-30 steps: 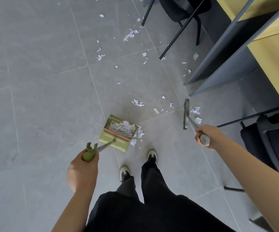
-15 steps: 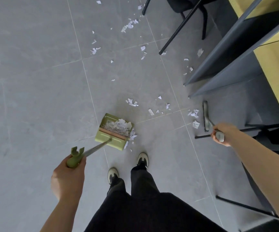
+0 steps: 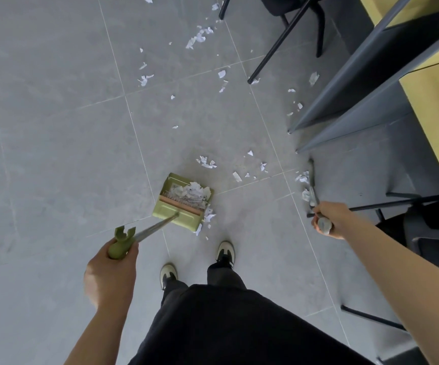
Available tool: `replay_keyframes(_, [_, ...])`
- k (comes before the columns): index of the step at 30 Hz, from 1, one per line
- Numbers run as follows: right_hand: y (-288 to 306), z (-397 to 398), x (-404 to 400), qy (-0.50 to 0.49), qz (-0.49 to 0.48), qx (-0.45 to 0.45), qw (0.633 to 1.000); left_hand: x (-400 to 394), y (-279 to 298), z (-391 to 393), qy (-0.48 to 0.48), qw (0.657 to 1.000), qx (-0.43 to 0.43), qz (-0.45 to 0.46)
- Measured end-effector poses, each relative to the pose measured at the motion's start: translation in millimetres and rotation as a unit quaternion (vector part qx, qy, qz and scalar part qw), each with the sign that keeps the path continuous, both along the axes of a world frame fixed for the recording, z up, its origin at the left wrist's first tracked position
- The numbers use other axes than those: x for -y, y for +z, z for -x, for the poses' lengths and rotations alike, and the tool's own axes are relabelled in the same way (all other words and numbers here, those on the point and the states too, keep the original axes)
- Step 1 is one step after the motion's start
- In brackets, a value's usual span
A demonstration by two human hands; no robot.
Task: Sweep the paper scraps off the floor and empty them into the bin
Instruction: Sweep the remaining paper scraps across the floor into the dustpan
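Note:
A green dustpan [image 3: 167, 209] stands on the grey tiled floor just ahead of my feet, holding a heap of white paper scraps [image 3: 192, 194]. My left hand [image 3: 111, 270] grips the green end of its long handle. My right hand [image 3: 329, 218] grips the grey broom handle; the broom head [image 3: 311, 171] lies on the floor beside a small pile of scraps [image 3: 302, 178] near the desk leg. More loose scraps [image 3: 208, 163] lie scattered ahead and farther off toward the chair. A few scraps [image 3: 208, 216] lie right of the pan. No bin is in view.
A desk with grey panels [image 3: 366, 83] and a yellow top stands at the right. Black chair legs [image 3: 273, 46] cross the floor at top centre, and another black chair [image 3: 429, 233] is close by my right arm. My shoes [image 3: 225, 250] stand behind the pan.
The broom head has moved right, from mid-floor to beside the scraps at the desk leg, and turned more upright in view. The dustpan has stayed put on the floor.

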State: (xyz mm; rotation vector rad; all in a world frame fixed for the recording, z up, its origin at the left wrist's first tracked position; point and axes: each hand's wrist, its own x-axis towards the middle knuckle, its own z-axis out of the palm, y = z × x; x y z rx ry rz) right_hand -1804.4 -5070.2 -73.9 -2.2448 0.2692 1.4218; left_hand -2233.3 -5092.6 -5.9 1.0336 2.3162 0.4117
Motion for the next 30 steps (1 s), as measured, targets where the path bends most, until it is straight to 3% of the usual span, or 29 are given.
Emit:
replay_keyframes(8, [16.4,87.7,23.1,0.033,0.001,-0.033,0.999,-11.2,-10.3,43.2,-0.009,1.0,0.015,0.0])
replay_keyframes(20, [9.0,288.3,73.2,0.041,0.019,-0.044,0.998,-22.3,-8.5,172.2,-0.086,0.995,0.049,0.015])
replay_keyframes(25, [16.2,362.8,79.5,0.094,0.032,-0.043,0.994,-14.4,-7.4,215.5,-0.108,0.992,0.055,0.024])
replay_keyframes(30, [37.9,413.6,82.1,0.023,-0.023,-0.091,0.995,-5.0,-6.0,258.9,-0.124,0.991,0.035,0.028])
